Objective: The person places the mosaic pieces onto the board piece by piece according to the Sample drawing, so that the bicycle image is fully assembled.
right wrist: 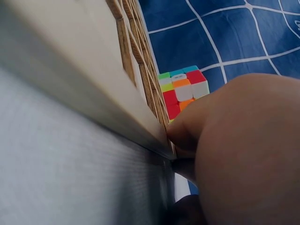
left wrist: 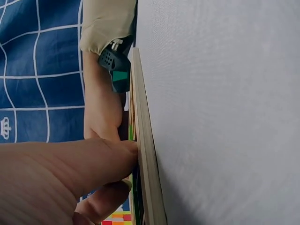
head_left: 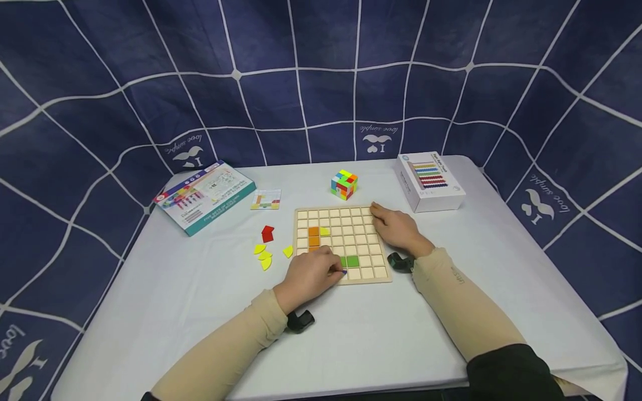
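A wooden grid board (head_left: 362, 239) lies on the table, with orange tiles (head_left: 313, 236), a yellow piece (head_left: 325, 231) and green tiles (head_left: 353, 260) in its squares. Over the near part of the board, my left hand (head_left: 312, 275) pinches a small dark blue piece (head_left: 344, 272) between thumb and fingers, which mostly hide it. In the left wrist view the thumb (left wrist: 117, 157) is right at the board's near edge. My right hand (head_left: 398, 228) grips the board's far right corner, thumb and fingers at its rim in the right wrist view.
Left of the board lie several yellow pieces (head_left: 265, 256), red pieces (head_left: 267, 234) and a pattern card (head_left: 266, 199). A flat teal-edged box (head_left: 205, 195) is at the back left. Behind the board sit a puzzle cube (head_left: 344, 185) and a white box (head_left: 430, 182).
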The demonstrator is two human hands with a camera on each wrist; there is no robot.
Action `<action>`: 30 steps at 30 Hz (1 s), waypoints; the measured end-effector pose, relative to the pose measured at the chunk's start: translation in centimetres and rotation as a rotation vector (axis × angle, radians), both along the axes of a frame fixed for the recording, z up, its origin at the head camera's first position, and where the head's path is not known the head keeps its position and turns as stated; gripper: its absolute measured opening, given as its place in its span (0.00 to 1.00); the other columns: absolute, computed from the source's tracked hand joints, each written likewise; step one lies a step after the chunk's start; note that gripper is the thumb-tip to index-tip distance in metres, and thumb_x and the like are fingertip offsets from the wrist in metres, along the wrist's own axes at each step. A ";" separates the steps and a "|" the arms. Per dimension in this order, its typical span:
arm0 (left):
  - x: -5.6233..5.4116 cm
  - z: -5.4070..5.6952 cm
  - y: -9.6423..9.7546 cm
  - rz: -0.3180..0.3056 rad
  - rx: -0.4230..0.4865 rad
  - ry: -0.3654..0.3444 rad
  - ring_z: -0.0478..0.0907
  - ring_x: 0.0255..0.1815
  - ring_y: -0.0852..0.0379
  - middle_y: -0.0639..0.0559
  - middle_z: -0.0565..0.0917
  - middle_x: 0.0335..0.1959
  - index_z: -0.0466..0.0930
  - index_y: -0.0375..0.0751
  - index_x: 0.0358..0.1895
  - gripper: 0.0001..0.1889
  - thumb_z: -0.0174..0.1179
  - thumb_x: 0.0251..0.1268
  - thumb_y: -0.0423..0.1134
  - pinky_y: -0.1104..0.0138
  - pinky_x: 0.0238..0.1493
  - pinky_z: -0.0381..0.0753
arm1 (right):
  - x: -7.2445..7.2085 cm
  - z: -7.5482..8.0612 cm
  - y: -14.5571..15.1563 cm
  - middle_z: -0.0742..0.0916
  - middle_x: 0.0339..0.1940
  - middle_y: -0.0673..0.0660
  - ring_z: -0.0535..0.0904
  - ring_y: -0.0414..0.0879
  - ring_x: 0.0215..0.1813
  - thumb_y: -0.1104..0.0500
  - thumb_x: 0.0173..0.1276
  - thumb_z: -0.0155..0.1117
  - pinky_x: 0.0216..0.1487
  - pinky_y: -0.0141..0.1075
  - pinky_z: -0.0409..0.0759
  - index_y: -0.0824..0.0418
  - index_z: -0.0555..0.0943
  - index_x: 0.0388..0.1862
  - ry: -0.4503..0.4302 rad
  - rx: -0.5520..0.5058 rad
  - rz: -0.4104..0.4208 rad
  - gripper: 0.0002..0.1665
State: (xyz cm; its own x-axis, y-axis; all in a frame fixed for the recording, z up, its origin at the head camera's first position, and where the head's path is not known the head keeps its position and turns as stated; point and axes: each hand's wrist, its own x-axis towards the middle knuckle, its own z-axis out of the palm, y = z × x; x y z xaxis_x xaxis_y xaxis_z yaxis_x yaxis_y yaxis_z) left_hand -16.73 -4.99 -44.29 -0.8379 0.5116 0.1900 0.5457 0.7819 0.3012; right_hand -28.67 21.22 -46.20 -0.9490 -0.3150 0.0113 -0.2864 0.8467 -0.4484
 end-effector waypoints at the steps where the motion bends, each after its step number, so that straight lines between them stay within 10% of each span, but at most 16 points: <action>1: 0.0 0.0 0.0 0.005 0.001 -0.001 0.70 0.24 0.67 0.64 0.75 0.28 0.87 0.57 0.31 0.05 0.72 0.64 0.47 0.70 0.22 0.68 | 0.0 0.0 0.0 0.67 0.81 0.54 0.67 0.61 0.78 0.49 0.83 0.46 0.72 0.58 0.69 0.57 0.65 0.80 0.002 0.001 0.000 0.31; 30: 0.3 0.1 -0.1 0.044 0.045 0.015 0.77 0.27 0.66 0.62 0.83 0.36 0.89 0.57 0.36 0.08 0.74 0.60 0.53 0.72 0.23 0.69 | 0.0 0.0 0.0 0.67 0.81 0.53 0.68 0.61 0.77 0.49 0.83 0.46 0.70 0.59 0.70 0.55 0.66 0.80 0.001 0.007 0.001 0.30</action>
State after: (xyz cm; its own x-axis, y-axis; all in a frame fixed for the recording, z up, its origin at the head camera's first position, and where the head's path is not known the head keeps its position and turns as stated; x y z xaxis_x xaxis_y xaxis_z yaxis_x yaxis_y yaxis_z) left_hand -16.41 -5.04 -44.16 -0.8566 0.4645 0.2247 0.5154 0.7913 0.3289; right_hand -28.62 21.26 -46.21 -0.9487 -0.3159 0.0101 -0.2876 0.8496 -0.4420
